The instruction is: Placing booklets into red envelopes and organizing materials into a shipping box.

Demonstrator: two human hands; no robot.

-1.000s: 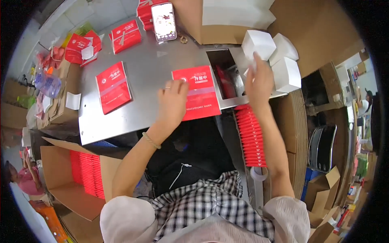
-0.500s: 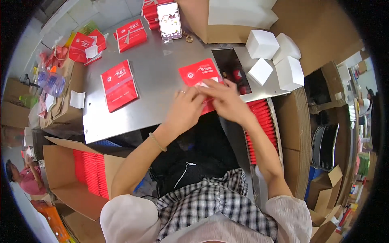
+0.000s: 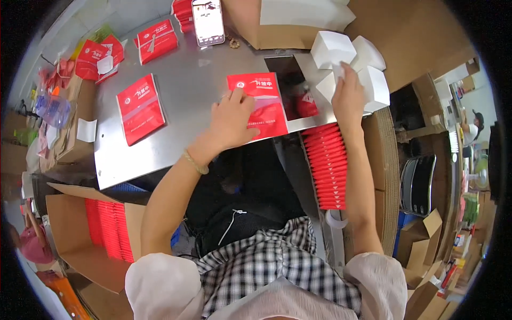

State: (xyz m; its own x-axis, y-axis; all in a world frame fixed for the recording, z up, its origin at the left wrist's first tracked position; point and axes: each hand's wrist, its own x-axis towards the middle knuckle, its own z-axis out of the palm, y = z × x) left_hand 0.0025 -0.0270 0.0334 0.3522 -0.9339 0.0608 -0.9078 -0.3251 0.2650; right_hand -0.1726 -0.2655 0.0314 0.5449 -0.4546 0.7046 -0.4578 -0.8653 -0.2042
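On the counter [image 3: 186,101], left of its rectangular cutout [image 3: 282,66], a red banded packet [image 3: 271,118] lies under the left hand [image 3: 230,120], fingers loosely spread; light, even pressure should keep it square. Right of the cutout, the right hand [image 3: 349,98] is narrowed beside white blocks [image 3: 376,88], grip unclear; gentle contact should avoid toppling them.

Grey flat metal surface [image 3: 194,88]: smooth, glossy.
Red rectangular plastic-looking packet [image 3: 271,120], smooth sheen; white cuboid paper-looking stack [image 3: 325,89], matt.
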